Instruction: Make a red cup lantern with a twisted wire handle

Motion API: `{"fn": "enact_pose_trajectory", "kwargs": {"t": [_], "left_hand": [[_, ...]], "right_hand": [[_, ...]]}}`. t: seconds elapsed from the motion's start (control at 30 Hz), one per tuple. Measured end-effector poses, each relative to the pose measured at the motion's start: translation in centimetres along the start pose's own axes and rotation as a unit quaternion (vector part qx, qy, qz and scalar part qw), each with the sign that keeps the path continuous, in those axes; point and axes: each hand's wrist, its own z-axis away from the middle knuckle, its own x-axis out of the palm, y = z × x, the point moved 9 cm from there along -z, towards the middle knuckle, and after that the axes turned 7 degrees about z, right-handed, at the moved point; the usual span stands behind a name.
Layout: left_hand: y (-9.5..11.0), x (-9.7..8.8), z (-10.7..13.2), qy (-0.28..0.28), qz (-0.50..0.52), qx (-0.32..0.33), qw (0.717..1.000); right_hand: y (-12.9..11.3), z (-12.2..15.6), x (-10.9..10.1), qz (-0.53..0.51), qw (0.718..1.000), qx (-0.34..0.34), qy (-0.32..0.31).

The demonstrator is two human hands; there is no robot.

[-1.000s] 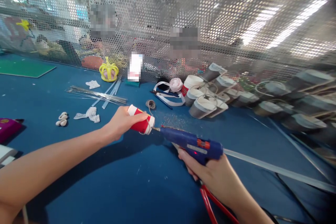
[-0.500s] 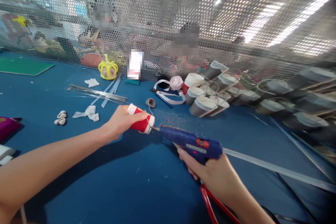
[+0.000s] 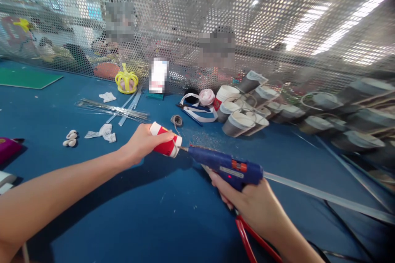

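My left hand is wrapped around a small red and white paper cup, held on its side above the blue table. In my right hand is a blue hot glue gun, gripped by its handle. Its nozzle touches the cup's rim on the right side. A clear glue stick pokes out of the back of the gun. A thin cord runs from the cup toward a small coil of twine behind it.
A heap of grey paper cups lies at the back right. Metal wires, white lace scraps, shells, a yellow crown and ribbon are at the back left. A perforated screen closes off the far edge; people sit behind it.
Almost nothing has moved. The glue gun's nozzle stays at the cup's rim, and both hands have shifted only slightly with the view.
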Motion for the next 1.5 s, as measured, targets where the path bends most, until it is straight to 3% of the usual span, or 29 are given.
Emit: {"fn": "enact_pose_trajectory", "kwargs": {"t": [0.23,0.37,0.5,0.63,0.9,1.5], "left_hand": [[0.2,0.1,0.1,-0.001,0.009,0.018,1.0],[0.3,0.2,0.1,-0.008,0.012,0.033,0.999],[0.3,0.3,0.1,-0.011,0.006,0.038,0.999],[0.4,0.3,0.1,-0.01,-0.006,0.045,0.999],[0.3,0.2,0.0,-0.014,0.004,0.036,0.999],[-0.3,0.3,0.1,-0.013,0.05,-0.019,0.998]], "right_hand": [[0.4,0.0,-0.3,-0.034,0.994,0.102,0.025],[-0.5,0.2,0.2,-0.049,0.994,0.099,-0.025],[-2.2,0.4,-1.0,-0.066,0.99,0.124,0.018],[-3.6,0.5,-1.6,-0.069,0.989,0.124,0.046],[-3.5,0.6,-1.8,-0.094,0.987,0.112,0.067],[-3.0,0.8,-0.6,-0.091,0.989,0.116,0.02]]}}
